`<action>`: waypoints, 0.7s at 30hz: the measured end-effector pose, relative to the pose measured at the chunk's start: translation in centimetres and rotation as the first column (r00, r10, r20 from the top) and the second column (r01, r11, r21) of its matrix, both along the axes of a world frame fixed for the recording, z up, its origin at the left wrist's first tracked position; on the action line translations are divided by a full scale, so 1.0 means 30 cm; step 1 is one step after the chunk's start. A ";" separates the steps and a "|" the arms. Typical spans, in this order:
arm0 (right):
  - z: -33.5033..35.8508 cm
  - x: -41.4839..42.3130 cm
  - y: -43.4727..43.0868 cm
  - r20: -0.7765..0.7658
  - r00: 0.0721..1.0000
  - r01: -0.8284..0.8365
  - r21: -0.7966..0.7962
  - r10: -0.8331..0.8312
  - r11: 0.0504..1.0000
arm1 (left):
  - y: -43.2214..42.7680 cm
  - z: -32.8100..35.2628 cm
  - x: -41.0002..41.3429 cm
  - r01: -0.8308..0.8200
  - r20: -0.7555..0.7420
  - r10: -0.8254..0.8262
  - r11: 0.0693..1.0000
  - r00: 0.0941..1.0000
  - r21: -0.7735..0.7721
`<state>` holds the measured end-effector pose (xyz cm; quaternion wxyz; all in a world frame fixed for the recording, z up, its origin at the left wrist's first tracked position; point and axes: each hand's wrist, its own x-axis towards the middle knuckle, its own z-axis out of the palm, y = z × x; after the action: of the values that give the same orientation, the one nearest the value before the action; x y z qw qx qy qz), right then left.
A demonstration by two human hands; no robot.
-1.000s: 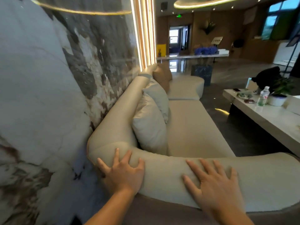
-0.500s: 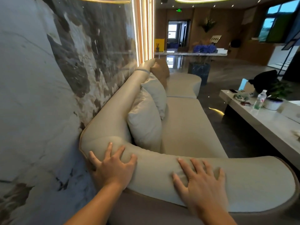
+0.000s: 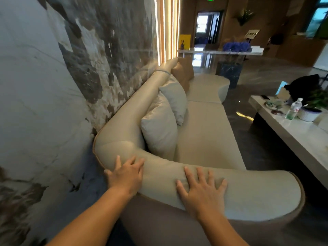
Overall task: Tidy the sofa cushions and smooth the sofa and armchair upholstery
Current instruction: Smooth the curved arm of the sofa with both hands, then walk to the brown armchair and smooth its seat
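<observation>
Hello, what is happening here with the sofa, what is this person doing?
A person is bending over the near arm of a cream sofa and pressing both palms flat on its padded top. The left hand is at the corner by the marble wall; the right hand is farther along the arm. Neither hand holds anything. Two pale cushions and a tan cushion lean on the backrest, untouched.

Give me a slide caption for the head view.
Left hand and right hand pressed flat on the curved cream upholstered sofa arm.

Smooth satiny sofa (image 3: 204, 132) upholstery, glossy marble wall (image 3: 53, 77), polished floor (image 3: 262, 75)
</observation>
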<state>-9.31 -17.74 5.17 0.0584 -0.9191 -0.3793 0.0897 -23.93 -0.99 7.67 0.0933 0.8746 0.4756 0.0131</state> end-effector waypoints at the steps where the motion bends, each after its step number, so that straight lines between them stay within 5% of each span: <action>1: 0.024 -0.001 -0.016 -0.027 0.999 -0.026 -0.040 0.024 0.999 | -0.031 0.048 -0.020 0.104 -0.051 -0.104 0.995 0.993 0.001; 7: 0.219 -0.138 -0.206 -0.201 0.969 -0.204 -0.315 0.145 0.927 | -0.279 0.322 -0.195 0.251 -0.326 -0.372 0.900 0.869 -0.357; 11: 0.550 -0.307 -0.431 -0.480 0.870 -0.110 -0.414 -0.113 0.904 | -0.528 0.512 -0.392 0.331 -0.293 -0.417 0.894 0.860 -0.302; 16: 1.012 -0.681 -0.893 -0.264 0.960 -0.011 -0.367 -0.093 0.930 | -0.902 0.827 -0.703 0.517 -0.290 -0.574 0.817 0.766 -0.255; 21: 1.301 -1.020 -1.388 -0.313 0.928 0.067 -0.395 -0.203 0.916 | -1.296 1.069 -0.910 0.698 -0.224 -0.725 0.688 0.651 -0.197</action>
<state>-39.91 -59.38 44.20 -0.0470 -0.9068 -0.2733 0.3175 -51.23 -39.87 39.74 0.0624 0.9777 0.1025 -0.1724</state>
